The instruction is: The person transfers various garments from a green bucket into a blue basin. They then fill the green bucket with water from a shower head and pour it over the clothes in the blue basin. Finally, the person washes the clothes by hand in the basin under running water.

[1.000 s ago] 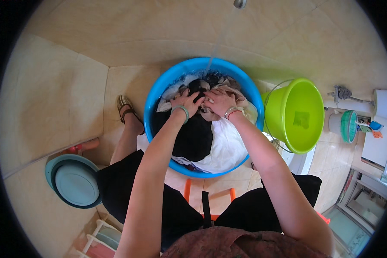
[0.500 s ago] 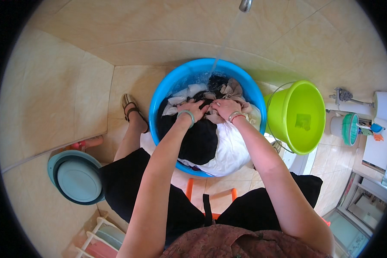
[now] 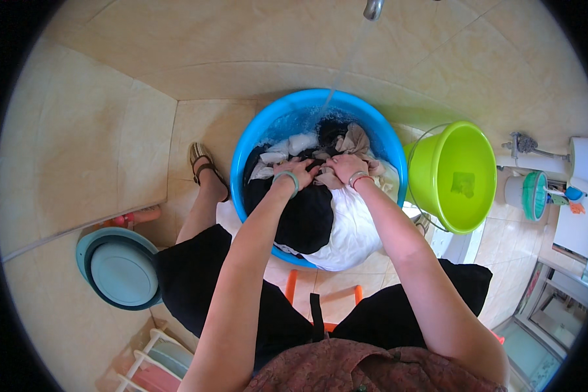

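Observation:
A round blue basin [image 3: 243, 140] holds a heap of wet clothes, with water falling into it in a thin stream. My left hand [image 3: 298, 172] is on the heap, its fingers closed into a black garment [image 3: 304, 219]. Right beside it, my right hand [image 3: 347, 168] grips a beige garment [image 3: 354, 139], fingertips turned toward the left hand. A large white garment [image 3: 356, 225] bulges at the near right and hangs over the rim. White cloth [image 3: 300, 142] lies beyond my left hand. Parts of both hands' fingertips are hidden in the folds.
A metal tap [image 3: 373, 9] is above the basin. To the right stands a lime-green bucket [image 3: 480, 196] with a wire handle. Folded grey-blue basins [image 3: 124, 274] lean at the left wall. An orange stool [image 3: 291, 285] shows between my knees. A toilet brush holder [image 3: 534, 196] is at far right.
Both hands stay on the clothes and shift only slightly, their fingers drawn a little further into the fabric. The whole view has moved slightly; water keeps running.

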Available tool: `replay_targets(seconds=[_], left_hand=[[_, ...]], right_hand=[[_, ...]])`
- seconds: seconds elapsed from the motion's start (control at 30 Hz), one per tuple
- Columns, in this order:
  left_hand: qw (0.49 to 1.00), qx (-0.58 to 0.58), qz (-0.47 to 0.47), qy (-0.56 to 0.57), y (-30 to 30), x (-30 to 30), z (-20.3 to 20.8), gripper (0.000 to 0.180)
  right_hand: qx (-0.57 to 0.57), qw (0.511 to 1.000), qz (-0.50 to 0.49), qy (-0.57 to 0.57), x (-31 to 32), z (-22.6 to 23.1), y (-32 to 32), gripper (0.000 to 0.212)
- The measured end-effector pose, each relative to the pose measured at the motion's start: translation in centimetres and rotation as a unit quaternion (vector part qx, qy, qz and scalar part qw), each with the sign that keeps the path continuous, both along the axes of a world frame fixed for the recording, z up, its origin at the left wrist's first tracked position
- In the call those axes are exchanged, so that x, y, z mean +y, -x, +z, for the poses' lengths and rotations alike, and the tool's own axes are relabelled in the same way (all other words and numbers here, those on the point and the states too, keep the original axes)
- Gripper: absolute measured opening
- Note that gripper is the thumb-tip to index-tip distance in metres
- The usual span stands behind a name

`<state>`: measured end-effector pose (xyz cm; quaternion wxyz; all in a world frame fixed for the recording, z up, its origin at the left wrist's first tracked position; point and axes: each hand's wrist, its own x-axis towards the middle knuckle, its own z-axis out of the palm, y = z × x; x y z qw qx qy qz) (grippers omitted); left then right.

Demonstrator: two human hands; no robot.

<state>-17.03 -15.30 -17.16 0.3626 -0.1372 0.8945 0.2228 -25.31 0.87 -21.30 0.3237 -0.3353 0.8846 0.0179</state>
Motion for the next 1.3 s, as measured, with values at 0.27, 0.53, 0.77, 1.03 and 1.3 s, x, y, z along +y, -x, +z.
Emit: replay_targets(seconds=[0.27, 0.53, 0.77, 1.03, 1.3], left_hand=[[0.998, 0.034, -0.01, 0.047, -1.4, 0.3, -0.8, 0.054], [0.991, 0.125, 0.027, 0.029, -3.4, 0.5, 0.8, 0.05], [0.987, 0.148, 0.0, -0.069, -5.8, 4.2, 5.6, 0.051], [0.967, 0.233, 0.09, -0.053, -6.8, 4.1, 4.4, 0.026], [0.687, 0.163, 0.415, -0.573, -2.9, 0.5, 10.8, 0.012]], right_hand=[[0.015, 0.983, -0.162, 0.083, -0.2, 4.7, -3.2, 0.048], [0.17, 0.932, -0.146, 0.284, 5.9, 7.3, -7.4, 0.051], [0.113, 0.91, -0.27, 0.295, 9.0, 8.1, -8.9, 0.024], [0.046, 0.85, -0.336, 0.403, 9.4, 9.8, -6.1, 0.017], [0.153, 0.943, -0.192, 0.223, 7.7, 9.5, -5.1, 0.071]])
